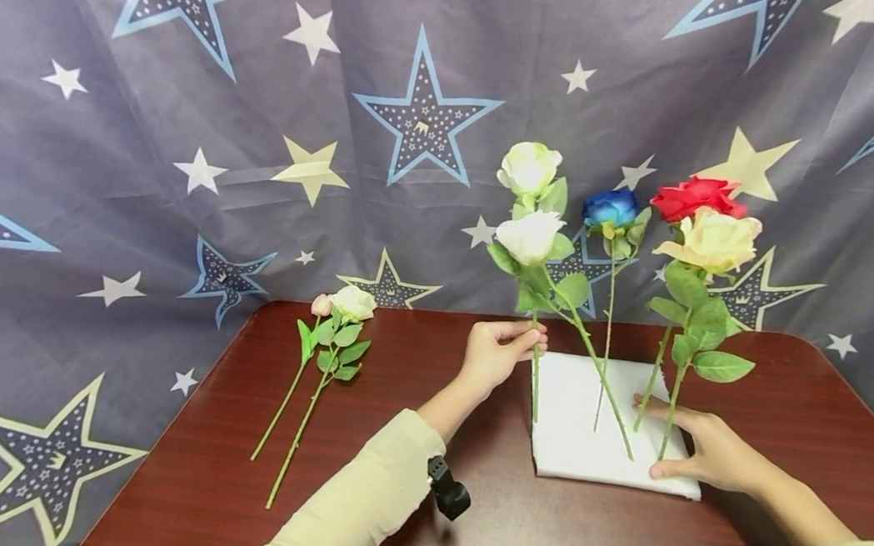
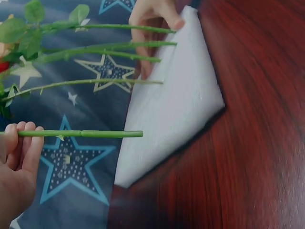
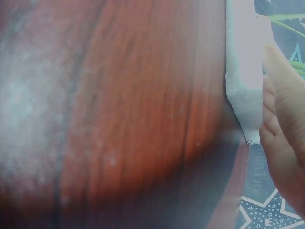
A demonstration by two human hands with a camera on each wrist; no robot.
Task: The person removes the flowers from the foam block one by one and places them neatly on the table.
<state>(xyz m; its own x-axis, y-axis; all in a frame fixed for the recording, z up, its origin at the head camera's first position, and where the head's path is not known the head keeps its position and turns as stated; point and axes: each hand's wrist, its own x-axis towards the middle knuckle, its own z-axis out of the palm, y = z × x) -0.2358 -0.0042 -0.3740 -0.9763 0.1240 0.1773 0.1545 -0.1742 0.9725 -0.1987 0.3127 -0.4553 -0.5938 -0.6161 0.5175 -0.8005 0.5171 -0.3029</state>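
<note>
My left hand (image 1: 498,354) pinches the green stem (image 2: 90,134) of a greenish-white rose (image 1: 529,168) between thumb and fingertips. The stem's lower end lies over the left part of a white foam block (image 1: 565,448); I cannot tell whether it touches. A second white rose (image 1: 531,239), a blue rose (image 1: 610,210), a red rose (image 1: 693,197) and a cream rose (image 1: 713,240) stand with their stems in the block, the second white one leaning left. My right hand (image 1: 719,449) grips the block's right edge, its thumb (image 3: 283,71) on the upper face.
On the left of the dark red wooden table (image 1: 193,458) lie a small pink bud (image 1: 321,304) and a white rose (image 1: 354,302) with long stems. Behind the table hangs a grey curtain (image 1: 250,128) printed with stars. A black wrist strap (image 1: 448,487) circles the left sleeve.
</note>
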